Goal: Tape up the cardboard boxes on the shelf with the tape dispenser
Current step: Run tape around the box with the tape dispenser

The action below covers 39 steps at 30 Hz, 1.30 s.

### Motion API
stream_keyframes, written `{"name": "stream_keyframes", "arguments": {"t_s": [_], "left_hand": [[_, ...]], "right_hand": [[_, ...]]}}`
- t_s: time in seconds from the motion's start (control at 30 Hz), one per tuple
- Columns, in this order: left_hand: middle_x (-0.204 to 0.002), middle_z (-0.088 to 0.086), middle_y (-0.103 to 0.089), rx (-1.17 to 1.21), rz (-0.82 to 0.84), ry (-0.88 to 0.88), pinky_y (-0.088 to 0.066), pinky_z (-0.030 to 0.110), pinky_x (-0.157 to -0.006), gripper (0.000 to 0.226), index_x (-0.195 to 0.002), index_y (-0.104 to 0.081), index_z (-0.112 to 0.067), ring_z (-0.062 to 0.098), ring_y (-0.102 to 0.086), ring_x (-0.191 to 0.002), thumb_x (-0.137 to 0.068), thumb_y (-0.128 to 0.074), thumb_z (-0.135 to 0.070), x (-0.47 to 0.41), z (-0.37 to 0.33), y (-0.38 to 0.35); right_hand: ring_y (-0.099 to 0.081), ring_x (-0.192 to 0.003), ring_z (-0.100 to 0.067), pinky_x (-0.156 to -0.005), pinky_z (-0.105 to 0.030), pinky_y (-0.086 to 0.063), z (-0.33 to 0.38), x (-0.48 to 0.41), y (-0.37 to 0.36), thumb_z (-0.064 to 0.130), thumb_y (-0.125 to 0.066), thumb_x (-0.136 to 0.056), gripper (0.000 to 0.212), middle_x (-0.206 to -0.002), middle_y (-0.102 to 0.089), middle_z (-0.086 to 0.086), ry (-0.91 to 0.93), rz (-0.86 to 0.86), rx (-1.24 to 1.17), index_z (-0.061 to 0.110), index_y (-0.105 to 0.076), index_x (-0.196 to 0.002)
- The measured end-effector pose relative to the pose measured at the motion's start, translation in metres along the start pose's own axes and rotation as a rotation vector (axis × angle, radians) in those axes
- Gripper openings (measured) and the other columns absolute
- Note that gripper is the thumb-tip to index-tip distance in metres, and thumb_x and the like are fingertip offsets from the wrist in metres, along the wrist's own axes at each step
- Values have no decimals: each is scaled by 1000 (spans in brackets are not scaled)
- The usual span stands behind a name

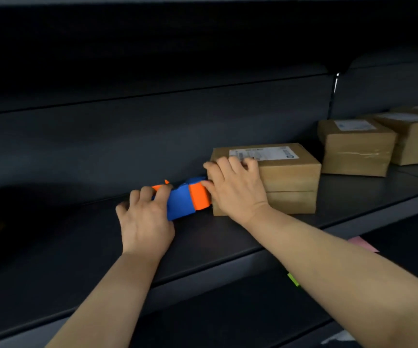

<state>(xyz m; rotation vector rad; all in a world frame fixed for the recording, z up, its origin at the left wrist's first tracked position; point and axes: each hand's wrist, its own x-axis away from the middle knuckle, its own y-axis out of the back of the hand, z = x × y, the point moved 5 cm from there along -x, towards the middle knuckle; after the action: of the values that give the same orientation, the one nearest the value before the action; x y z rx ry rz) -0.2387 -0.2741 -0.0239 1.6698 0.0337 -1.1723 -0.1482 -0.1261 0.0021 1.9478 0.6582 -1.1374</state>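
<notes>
Two bare hands reach onto a long dark metal shelf (77,234). The left hand (145,217) is at about 9 o'clock from the blue and orange plastic tape dispenser (185,202). Its fingers are curled over the left end of the tool, so it has hold of it. The tape dispenser lies low on the shelf, and its orange end is right up against the left side of a brown cardboard box (290,182). This nearest box sits flat on the shelf at 3 o'clock from the tape dispenser. A white paper label (263,153) is stuck on its top. The right hand (235,187) grips the top left corner of this box. Its fingers are bent over the top edge, and their tips reach the label. Its thumb points toward 9 o'clock and touches the orange end of the tape dispenser. A second brown cardboard box (356,149) stands at 2 o'clock from the first one, near it but not touching. It also has a white label on top, and a shiny strip runs across its front. A third brown box (413,141) sits at 2 o'clock from the second, partly hidden behind it, and I cannot tell if the two touch. Below the front edge of the shelf, a pink sheet of paper (363,243) shows at 5 o'clock from the first box. A small green note (293,278) shows at 6 o'clock. Both arms are bare up to the edge of the picture.
</notes>
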Motion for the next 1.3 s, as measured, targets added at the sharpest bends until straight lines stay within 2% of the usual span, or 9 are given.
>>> {"name": "stream_keyframes", "arguments": {"t_s": [0.23,0.4,0.67,0.73,0.87,0.93,1.07,1.2,1.3], "left_hand": [[-97,7,-57,35,25,5,-42,51,-76,72,-124,-57,-21,32,-52,-93,-56,-77,-5,0,2,0],[-95,8,-57,15,5,-23,-43,50,-73,74,-121,-58,-20,34,-53,-89,-51,-78,-4,0,-1,-2],[-94,8,-57,20,-4,-19,-44,49,-74,73,-120,-59,-20,34,-54,-89,-51,-78,-5,1,-3,2],[-96,7,-57,34,1,-27,-43,49,-75,72,-121,-59,-21,33,-53,-91,-53,-76,-5,0,-2,1],[-100,5,-55,82,41,-2,-42,50,-80,73,-127,-55,-24,30,-51,-96,-59,-75,-7,1,4,1],[-102,3,-55,134,32,-16,-42,50,-82,75,-127,-55,-26,29,-51,-98,-58,-76,-6,1,3,3],[-103,-5,-56,250,-26,-291,-42,42,-83,78,-128,-55,-31,24,-52,-97,-55,-75,-12,4,-15,12],[-106,-9,-58,299,-30,-349,-42,42,-86,75,-131,-51,-33,21,-53,-99,-61,-71,-16,6,-20,14],[-105,-10,-58,299,-20,-325,-41,42,-88,75,-131,-50,-35,20,-54,-100,-62,-74,-18,7,-17,14]], "right_hand": [[-57,-114,-19,-98,-45,-27,-57,16,24,46,-42,-94,46,-119,-64,0,-30,21,-10,20,-60,-128],[-57,-88,-24,-84,-41,-33,-95,32,13,45,-45,-95,35,-91,-64,-2,-210,33,-57,20,-69,-104],[-59,-91,-22,-87,-42,-31,-82,16,32,47,-44,-96,33,-94,-65,2,-313,86,-167,21,-64,-92],[-59,-99,-22,-90,-42,-30,-53,-6,30,47,-44,-94,32,-103,-67,2,-310,147,-222,22,-64,-99],[-55,-113,-24,-97,-44,-29,-4,-30,7,49,-36,-97,46,-118,-65,-3,-269,496,-189,19,-62,-120],[-53,-113,-24,-97,-41,-33,-8,-31,8,36,-37,-96,39,-121,-61,-2,-231,512,-216,20,-62,-121],[-48,-119,-22,-95,-37,-40,-32,-32,35,30,-42,-89,45,-124,-54,1,-282,554,-495,28,-59,-130],[-42,-119,-24,-93,-40,-40,-30,-37,36,44,-45,-97,39,-125,-46,-5,-220,666,-346,28,-58,-131],[-40,-126,-26,-98,-42,-38,-24,-33,32,45,-38,-101,41,-142,-40,-2,-210,762,-335,32,-49,-138]]}}
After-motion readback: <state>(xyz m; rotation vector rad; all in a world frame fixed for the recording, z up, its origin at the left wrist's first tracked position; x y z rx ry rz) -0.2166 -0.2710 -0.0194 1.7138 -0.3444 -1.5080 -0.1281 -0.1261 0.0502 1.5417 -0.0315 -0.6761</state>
